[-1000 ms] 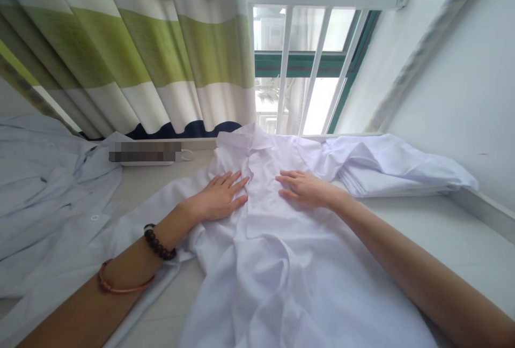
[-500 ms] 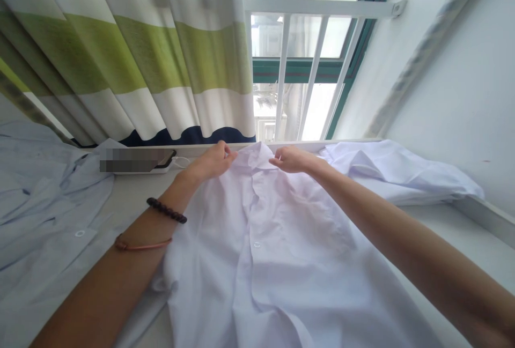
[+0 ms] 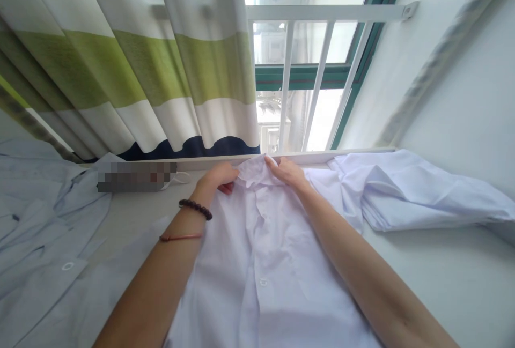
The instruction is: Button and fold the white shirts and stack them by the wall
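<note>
A white button-up garment, like a shirt or lab coat (image 3: 281,251), lies front side up with its collar toward the window and a button showing on its front. My left hand (image 3: 219,176) grips the left side of the collar, its fingers curled around the fabric. On the other side my right hand (image 3: 286,170) pinches the collar's upper edge between thumb and fingers. The collar (image 3: 253,171) is bunched between both hands. Dark beads and a thin reddish cord circle my left wrist.
More white garments lie on the left (image 3: 36,230), and a folded white pile (image 3: 410,192) rests at the right. A blurred-out object (image 3: 134,176) with a white cord is near the back edge. Behind stand a striped curtain (image 3: 132,64) and white window railing (image 3: 322,13).
Both hands have taken a fuller hold of the collar, the right shifting inward along its upper edge. The view has tilted slightly, so the scene sits lower.
</note>
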The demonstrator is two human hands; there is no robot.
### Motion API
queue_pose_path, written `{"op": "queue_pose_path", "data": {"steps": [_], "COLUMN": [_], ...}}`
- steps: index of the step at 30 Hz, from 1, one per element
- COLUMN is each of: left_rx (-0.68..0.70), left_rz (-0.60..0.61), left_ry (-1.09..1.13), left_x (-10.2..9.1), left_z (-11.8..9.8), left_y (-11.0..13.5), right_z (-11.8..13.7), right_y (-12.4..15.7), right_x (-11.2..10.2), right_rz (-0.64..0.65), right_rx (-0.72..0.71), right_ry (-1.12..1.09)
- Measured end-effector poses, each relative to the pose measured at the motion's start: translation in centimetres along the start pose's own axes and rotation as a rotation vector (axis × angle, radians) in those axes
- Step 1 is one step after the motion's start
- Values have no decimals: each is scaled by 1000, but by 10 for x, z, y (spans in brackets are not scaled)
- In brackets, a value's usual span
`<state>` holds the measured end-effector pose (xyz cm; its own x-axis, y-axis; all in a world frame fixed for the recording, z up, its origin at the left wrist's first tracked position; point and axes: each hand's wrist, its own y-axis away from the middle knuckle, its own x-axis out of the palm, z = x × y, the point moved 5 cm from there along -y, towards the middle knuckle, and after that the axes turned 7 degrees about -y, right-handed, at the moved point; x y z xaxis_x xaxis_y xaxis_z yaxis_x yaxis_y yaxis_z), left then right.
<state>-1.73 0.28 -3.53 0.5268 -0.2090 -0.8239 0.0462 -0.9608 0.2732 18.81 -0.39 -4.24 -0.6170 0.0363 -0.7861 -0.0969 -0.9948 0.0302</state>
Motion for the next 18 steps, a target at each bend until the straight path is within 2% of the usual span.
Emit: {"op": "queue_pose_path", "data": {"steps": [5,9,11,15,18], "left_rx": [176,253,282,333,361], "left_rz": [-104,-124,-147,-258,-312], "left_ry": [113,308,391,429,387], "left_x": [5,-5,-11,-16,-11], "left_z": [1,-5,-6,-4,-3], "left_y": [-12,-12,-11,-13,-18], "right_z": [0,0,-1,-3,-2], "right_y": [-13,-30,-34,-34,-33], "right_x": [1,-6,-11,-13,-5], "right_rz": [1,221,290,282,231], "right_rx": [-53,-75,-46,-24,-85], "right_ry": [-37,-202,-284,-395,-450]}}
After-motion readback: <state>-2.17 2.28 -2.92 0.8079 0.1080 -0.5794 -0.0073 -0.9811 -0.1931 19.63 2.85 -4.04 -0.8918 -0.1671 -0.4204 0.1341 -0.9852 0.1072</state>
